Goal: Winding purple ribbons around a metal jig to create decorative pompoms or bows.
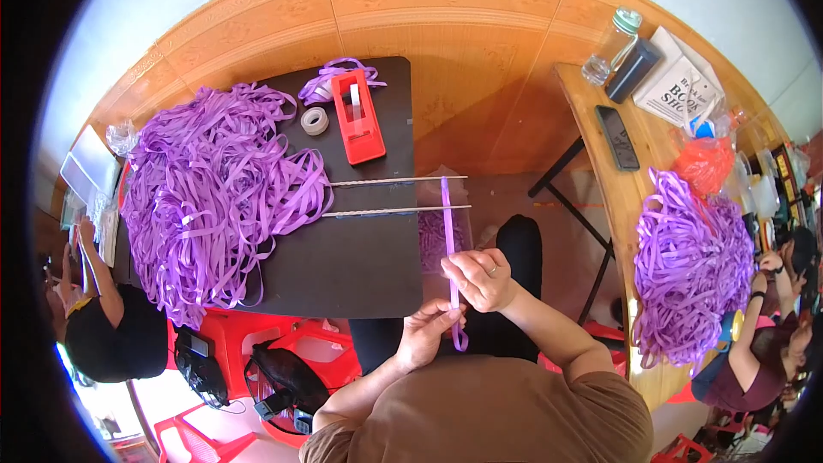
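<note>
A purple ribbon runs from two thin rods down to my hands, and its lower end curls below them. The far rod and the near rod jut past the right edge of the dark table. My right hand is closed in a pinch on the ribbon. Just below and to its left, my left hand pinches the same ribbon near its curled end. A large heap of purple ribbon covers the left part of the table, partly over the rods' left ends.
On the dark table are a red tape dispenser, a tape roll and a small ribbon bundle. Another ribbon pile, a phone and a bottle occupy the wooden table. Other people sit at both sides.
</note>
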Action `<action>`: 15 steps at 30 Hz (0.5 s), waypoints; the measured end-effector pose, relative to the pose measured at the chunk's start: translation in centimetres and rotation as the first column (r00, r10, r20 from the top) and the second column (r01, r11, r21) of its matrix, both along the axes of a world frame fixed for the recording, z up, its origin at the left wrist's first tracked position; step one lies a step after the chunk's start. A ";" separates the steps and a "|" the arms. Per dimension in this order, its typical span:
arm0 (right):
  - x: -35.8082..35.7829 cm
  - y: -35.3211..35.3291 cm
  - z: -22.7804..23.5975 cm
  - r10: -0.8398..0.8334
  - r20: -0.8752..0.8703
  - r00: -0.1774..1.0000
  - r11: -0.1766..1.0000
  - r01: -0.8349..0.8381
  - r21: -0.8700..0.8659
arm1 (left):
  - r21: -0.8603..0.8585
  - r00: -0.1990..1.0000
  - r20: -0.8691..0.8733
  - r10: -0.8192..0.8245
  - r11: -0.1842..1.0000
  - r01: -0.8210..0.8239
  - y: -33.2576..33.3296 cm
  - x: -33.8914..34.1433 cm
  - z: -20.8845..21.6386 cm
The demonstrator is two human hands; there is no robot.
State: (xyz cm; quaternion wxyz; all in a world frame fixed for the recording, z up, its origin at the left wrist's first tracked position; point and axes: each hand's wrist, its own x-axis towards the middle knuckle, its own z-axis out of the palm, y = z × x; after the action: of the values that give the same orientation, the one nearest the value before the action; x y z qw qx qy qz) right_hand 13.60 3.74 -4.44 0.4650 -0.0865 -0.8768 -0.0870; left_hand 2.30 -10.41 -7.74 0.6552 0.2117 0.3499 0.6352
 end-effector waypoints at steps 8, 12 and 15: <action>-0.5 0.4 4.9 0.079 -0.002 0.997 0.976 -0.077 -0.202 | -0.011 0.919 0.309 -0.247 0.965 0.263 0.3 -1.7 -1.6; -1.2 3.5 10.1 0.122 -0.043 0.992 0.914 -0.129 -0.384 | -0.025 0.944 0.248 -0.219 0.972 0.232 1.2 -2.1 -3.9; -3.0 8.2 11.2 0.207 -0.095 0.974 0.819 -0.225 -0.528 | -0.051 0.953 0.198 -0.228 0.969 0.243 2.1 -2.0 -4.4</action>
State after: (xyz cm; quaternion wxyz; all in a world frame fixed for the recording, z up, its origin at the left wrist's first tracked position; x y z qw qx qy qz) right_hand 10.59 11.95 6.75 0.4437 -0.1144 -0.8622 0.2159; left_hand 0.26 -8.36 -12.12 0.7642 0.1655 0.2812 0.5564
